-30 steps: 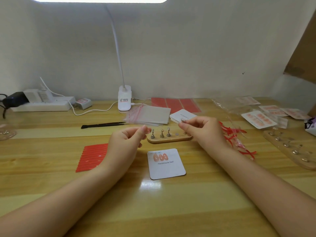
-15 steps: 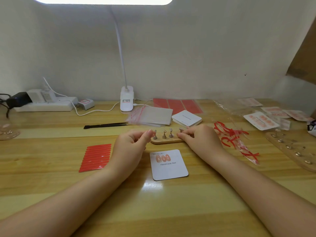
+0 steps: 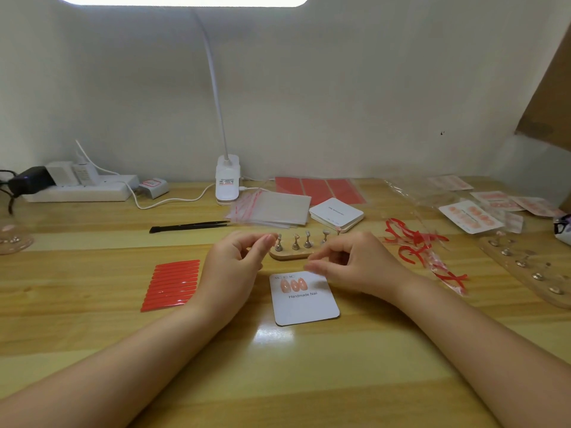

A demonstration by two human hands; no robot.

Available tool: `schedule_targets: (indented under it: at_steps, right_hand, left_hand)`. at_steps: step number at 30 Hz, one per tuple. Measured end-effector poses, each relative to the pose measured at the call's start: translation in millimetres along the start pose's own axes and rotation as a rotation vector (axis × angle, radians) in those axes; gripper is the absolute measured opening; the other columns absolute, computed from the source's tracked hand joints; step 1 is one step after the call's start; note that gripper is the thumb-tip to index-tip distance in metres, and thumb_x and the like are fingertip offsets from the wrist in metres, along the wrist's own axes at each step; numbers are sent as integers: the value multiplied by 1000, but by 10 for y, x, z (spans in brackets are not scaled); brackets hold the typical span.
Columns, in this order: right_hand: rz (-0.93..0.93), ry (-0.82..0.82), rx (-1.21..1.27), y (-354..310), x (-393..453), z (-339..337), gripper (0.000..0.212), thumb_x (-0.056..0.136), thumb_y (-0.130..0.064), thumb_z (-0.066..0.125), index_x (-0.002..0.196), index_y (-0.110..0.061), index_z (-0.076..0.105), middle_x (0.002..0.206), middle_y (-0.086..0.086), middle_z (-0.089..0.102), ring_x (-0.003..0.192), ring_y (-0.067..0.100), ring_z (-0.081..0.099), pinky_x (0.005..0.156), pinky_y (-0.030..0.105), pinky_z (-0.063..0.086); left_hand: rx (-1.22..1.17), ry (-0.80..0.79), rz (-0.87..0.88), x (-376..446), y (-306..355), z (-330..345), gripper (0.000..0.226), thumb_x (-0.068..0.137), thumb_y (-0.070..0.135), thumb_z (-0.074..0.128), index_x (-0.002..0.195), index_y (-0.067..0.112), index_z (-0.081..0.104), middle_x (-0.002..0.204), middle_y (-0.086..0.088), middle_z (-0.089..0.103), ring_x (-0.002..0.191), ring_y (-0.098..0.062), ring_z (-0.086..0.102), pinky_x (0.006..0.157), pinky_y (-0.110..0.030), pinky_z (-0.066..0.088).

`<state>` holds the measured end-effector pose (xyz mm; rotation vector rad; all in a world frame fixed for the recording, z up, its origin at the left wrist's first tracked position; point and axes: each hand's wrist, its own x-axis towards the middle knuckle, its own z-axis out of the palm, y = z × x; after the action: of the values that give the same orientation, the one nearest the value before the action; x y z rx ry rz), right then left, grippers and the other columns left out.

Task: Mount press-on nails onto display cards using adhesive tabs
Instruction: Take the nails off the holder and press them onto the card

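Note:
A white display card (image 3: 304,304) printed "Handmade Nail" lies in front of me with three pink press-on nails (image 3: 292,285) stuck along its top left. Behind it stands a small wooden nail stand (image 3: 290,256) with several metal pegs. My right hand (image 3: 352,264) hovers over the card's top right corner, its thumb and forefinger pinching what looks like a small pink nail, blurred. My left hand (image 3: 234,264) is held up at the stand's left end, fingers curled, thumb against forefinger, nothing visible between them. A red sheet of adhesive tabs (image 3: 173,284) lies to the left.
Black tweezers (image 3: 191,226), clear bags (image 3: 272,208), a stack of blank cards (image 3: 336,213) and a lamp base (image 3: 227,179) sit behind. Peeled red strips (image 3: 414,242), finished cards (image 3: 469,216) and a second wooden stand (image 3: 531,267) lie right. A power strip (image 3: 80,189) is far left.
My right hand has drawn back from the stand's right end and come down toward the card's top right corner. My left hand has stayed in place by the stand.

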<state>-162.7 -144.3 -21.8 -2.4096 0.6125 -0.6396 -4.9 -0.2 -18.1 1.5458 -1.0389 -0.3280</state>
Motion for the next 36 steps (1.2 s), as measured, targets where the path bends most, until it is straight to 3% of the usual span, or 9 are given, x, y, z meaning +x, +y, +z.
schedule_targets:
  at_steps: [5, 9, 14, 19, 24, 28, 32, 34, 36]
  right_hand:
    - [45, 21, 64, 8, 8, 15, 6, 83, -22, 76, 88, -22, 79, 74, -18, 70, 72, 6, 61, 61, 13, 44]
    - [100, 38, 174, 3, 13, 1, 5, 76, -20, 82, 78, -18, 79, 61, -17, 68, 59, -6, 56, 53, 8, 39]
    - [140, 40, 255, -20, 0, -20, 18, 70, -25, 86, 67, -12, 74, 54, -13, 62, 50, -2, 52, 47, 12, 39]
    - [99, -13, 226, -45, 4, -43, 16, 88, -26, 70, 72, -22, 71, 53, -7, 56, 51, 7, 49, 54, 22, 42]
    - [110, -41, 103, -51, 13, -81, 27, 100, -27, 50, 76, -25, 62, 54, -16, 55, 50, -1, 45, 52, 15, 34]
    - [72, 7, 62, -35, 22, -73, 43, 103, -33, 40, 66, -13, 48, 47, -10, 46, 48, 6, 41, 57, 37, 40]
    - [64, -11, 114, -10, 26, -121, 47, 84, -60, 53, 57, -21, 56, 49, -5, 56, 46, 8, 51, 55, 27, 44]
    - [67, -82, 156, -7, 32, -159, 29, 72, -56, 71, 72, -27, 68, 56, -9, 59, 50, 2, 51, 54, 17, 41]
    - [67, -181, 119, -16, 42, -207, 35, 66, -54, 81, 93, -33, 72, 62, -18, 56, 56, -3, 50, 56, 12, 38]
  left_hand:
    - [21, -7, 3, 10, -24, -2, 12, 91, 31, 60, 89, 40, 67, 93, 10, 68, 72, 8, 58, 57, -7, 44]
    - [82, -27, 19, 22, -69, -7, 15, 92, 30, 61, 90, 44, 66, 95, 15, 69, 78, 3, 59, 69, -18, 49]
    - [155, -53, 74, 9, -97, -1, 16, 92, 27, 62, 91, 42, 68, 95, 21, 69, 82, 4, 59, 76, -23, 50]
    - [112, -41, 80, -2, -98, 9, 19, 93, 25, 60, 87, 41, 68, 83, 22, 70, 73, 4, 61, 65, -14, 47]
    - [94, -52, 87, 3, -90, 7, 17, 94, 22, 59, 91, 36, 68, 84, 19, 72, 63, -7, 65, 66, -22, 54]
    - [114, -59, 84, 2, -91, 4, 18, 93, 20, 60, 88, 36, 68, 86, 22, 71, 64, -6, 65, 64, -19, 53]
    - [122, -59, 76, 5, -89, -5, 18, 90, 22, 65, 89, 40, 67, 86, 23, 71, 68, -4, 65, 65, -16, 52]
    - [137, -56, 72, 4, -90, -8, 15, 88, 26, 68, 92, 40, 67, 89, 23, 71, 71, -4, 65, 66, -16, 53]
    - [141, -52, 70, 3, -92, -11, 15, 87, 28, 69, 93, 41, 67, 91, 23, 70, 71, -4, 65, 66, -16, 53]
